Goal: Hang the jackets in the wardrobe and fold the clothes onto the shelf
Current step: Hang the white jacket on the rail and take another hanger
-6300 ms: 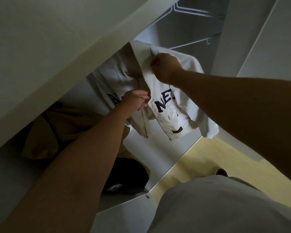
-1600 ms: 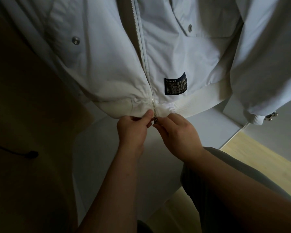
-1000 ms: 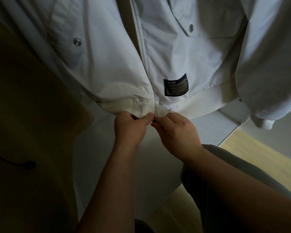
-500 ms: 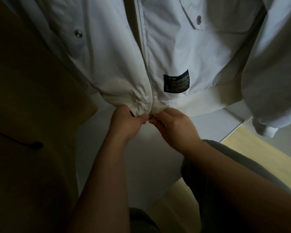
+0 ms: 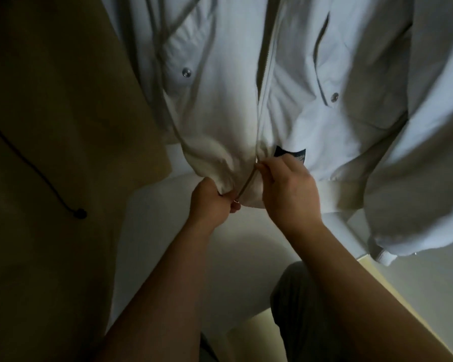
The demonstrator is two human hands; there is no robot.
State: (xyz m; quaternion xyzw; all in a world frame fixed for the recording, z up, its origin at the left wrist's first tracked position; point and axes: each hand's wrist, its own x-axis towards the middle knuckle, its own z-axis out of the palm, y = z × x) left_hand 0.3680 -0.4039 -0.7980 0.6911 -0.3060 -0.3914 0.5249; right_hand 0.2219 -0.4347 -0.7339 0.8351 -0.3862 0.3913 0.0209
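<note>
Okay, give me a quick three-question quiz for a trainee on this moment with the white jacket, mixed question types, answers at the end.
1. True or false: the left hand grips the bottom hem of the white jacket.
2. What does the right hand pinch? A) a hanger B) the zipper C) a sleeve cuff
3. Fill in: left of the white jacket hangs a ___ garment with a dark drawstring.

Key: 1 true; 2 B, just above the hem; 3 tan.
</note>
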